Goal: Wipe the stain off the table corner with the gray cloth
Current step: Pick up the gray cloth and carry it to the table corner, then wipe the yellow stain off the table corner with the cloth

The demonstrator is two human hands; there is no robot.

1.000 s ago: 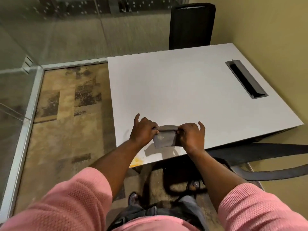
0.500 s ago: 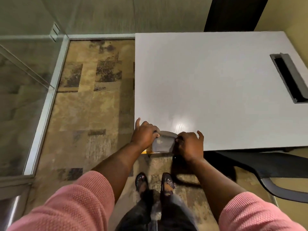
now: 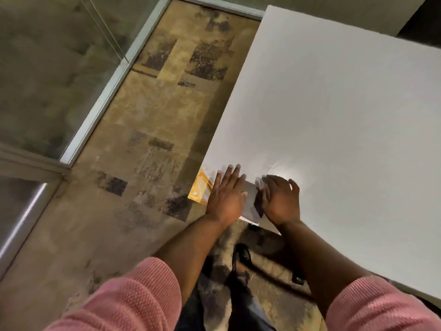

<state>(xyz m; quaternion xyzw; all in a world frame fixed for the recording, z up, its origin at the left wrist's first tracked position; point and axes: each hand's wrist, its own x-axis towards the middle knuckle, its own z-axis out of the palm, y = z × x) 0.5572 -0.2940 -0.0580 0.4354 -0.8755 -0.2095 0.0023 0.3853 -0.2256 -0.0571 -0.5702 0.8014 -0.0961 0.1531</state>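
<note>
Where the white table (image 3: 334,115) runs down to its near left corner, an orange-yellow stain (image 3: 201,187) covers that corner, reaching both the left edge and the near edge. Just to the right of it the gray cloth (image 3: 250,201) lies flat on the tabletop against the near edge, between the two hands. Beside the stain, the left hand (image 3: 226,197) lies palm down with its fingers stretched out toward the table's middle, covering the cloth's left side; it presses rather than grasps. Over the cloth's right side, the right hand (image 3: 281,199) has its fingers loosely curled and blurred, so whether it pinches the fabric or only rests on it cannot be told. Both forearms are bare, coming out of pink knitted sleeves (image 3: 133,295). Beyond the hands the tabletop is plain and matte, with a soft glare spot just past the right hand. Its left edge runs straight up the view, and beside it lies a mottled tan and dark carpet (image 3: 152,130). Farther left a pale metal frame (image 3: 105,91) carries a glass partition (image 3: 47,68) along the carpet. Below the table's near edge the person's dark shoe (image 3: 242,255) stands on the carpet.
</note>
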